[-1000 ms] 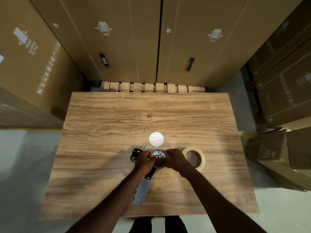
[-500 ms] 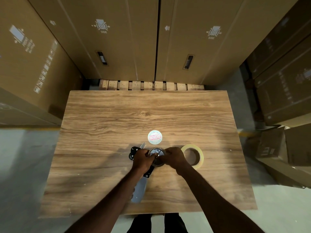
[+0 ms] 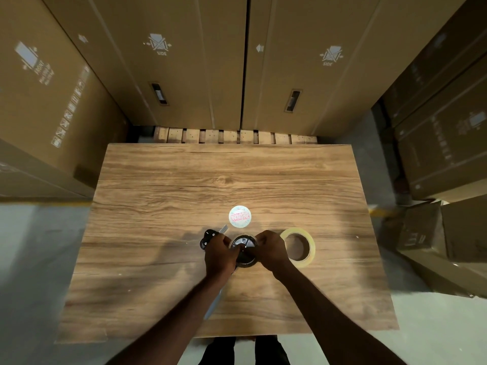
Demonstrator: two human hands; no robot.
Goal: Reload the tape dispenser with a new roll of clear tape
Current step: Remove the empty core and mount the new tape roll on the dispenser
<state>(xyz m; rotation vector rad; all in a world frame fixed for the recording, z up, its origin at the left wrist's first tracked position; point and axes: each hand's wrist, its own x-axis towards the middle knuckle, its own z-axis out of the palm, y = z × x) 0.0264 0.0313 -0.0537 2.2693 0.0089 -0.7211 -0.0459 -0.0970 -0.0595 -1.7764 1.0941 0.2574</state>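
A black tape dispenser (image 3: 209, 239) lies on the wooden table (image 3: 184, 185), its grey handle running back under my left forearm. On its round hub (image 3: 243, 243) sits a roll of clear tape, seen as a thin glossy ring. My left hand (image 3: 220, 255) grips the dispenser and roll from the left. My right hand (image 3: 270, 250) grips the roll from the right. The fingertips of both hands meet over the hub. A yellowish ring of tape (image 3: 300, 247) lies flat just right of my right hand.
A round white disc with red print (image 3: 239, 216) lies on the table just beyond the dispenser. Tall cardboard boxes (image 3: 184, 61) stand behind and to both sides of the table, on a wooden pallet (image 3: 237, 136). Grey floor shows left and right.
My two hands have closed in a little over the hub, the fingertips now touching. The dispenser, the yellowish ring and the disc stay where they were.
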